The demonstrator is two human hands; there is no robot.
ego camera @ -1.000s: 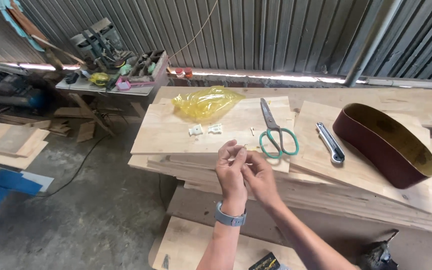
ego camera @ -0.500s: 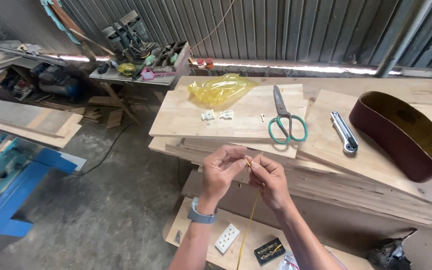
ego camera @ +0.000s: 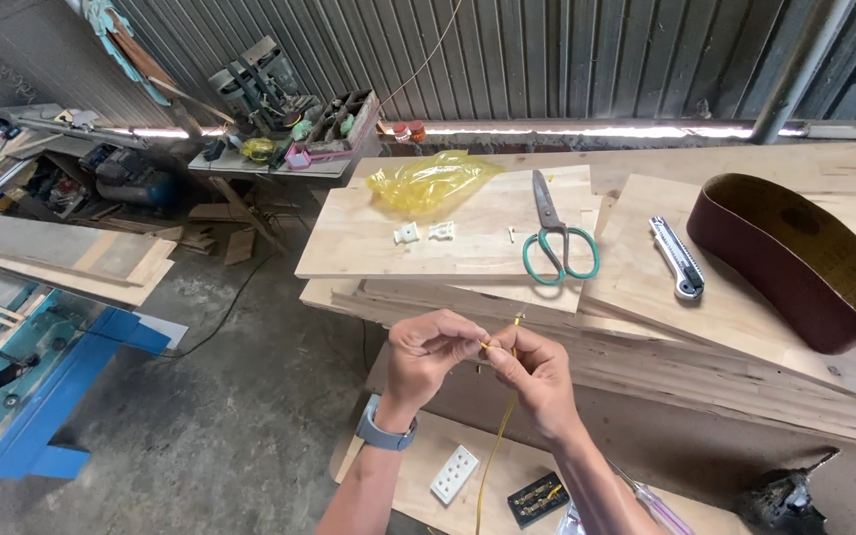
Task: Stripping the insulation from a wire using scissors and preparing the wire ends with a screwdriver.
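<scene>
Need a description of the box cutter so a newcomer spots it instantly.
Start at the big maroon sanding belt lying on the plank stack at the right. Just left of it, on the same pale board, lies the box cutter, with the green-handled scissors further left. It is the only slim grey-and-white stick there.

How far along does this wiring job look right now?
Early, I'd judge. Both hands, left hand and right hand, pinch the end of a thin yellow wire that hangs down between them. The white plastic socket plate and the black socket insert lie apart on the lower board, unjoined. The green-handled scissors and silver utility knife rest unused above.
</scene>
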